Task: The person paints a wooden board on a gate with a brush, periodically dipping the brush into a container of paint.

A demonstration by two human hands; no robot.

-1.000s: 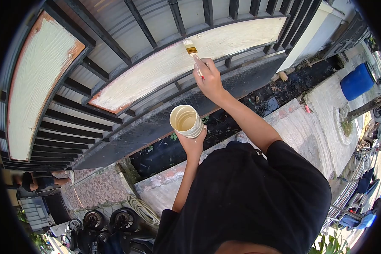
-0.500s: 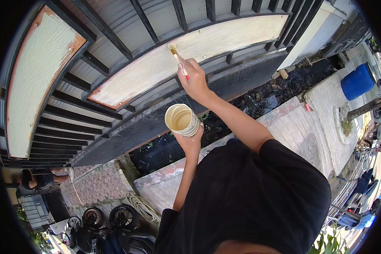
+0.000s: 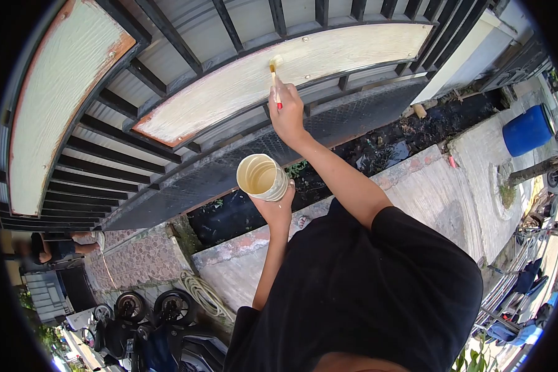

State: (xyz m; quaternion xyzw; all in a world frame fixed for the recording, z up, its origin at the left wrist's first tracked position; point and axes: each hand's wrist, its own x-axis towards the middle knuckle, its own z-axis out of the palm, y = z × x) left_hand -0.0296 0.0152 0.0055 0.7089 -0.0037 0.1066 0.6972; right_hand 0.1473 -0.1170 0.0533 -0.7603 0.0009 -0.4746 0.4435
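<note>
My right hand (image 3: pixel 287 115) is closed around a paintbrush (image 3: pixel 273 77) with a pale handle and a red end. Its bristles touch the cream-coated panel (image 3: pixel 353 49) on the black gate, beside a small wetter-looking patch. Below, my left hand (image 3: pixel 278 211) grips a cream paint cup (image 3: pixel 264 178), tilted so its open mouth faces me. Pale paint coats the inside; how much it holds is hard to tell. A second cream panel (image 3: pixel 62 93), with bare reddish-brown edges, is fixed to the gate at the left.
A dark water-filled ditch (image 3: pixel 229 217) runs between the gate and the concrete strip (image 3: pixel 415 198). A blue barrel (image 3: pixel 527 130) stands at right. Motorcycles (image 3: pixel 155 335) and a coiled hose (image 3: pixel 204 294) lie lower left. Another person (image 3: pixel 62 248) is at far left.
The brush has moved a little to the right and up along the panel, leaving a wet-looking patch. The cup stays nearly in place. My view has shifted slightly.
</note>
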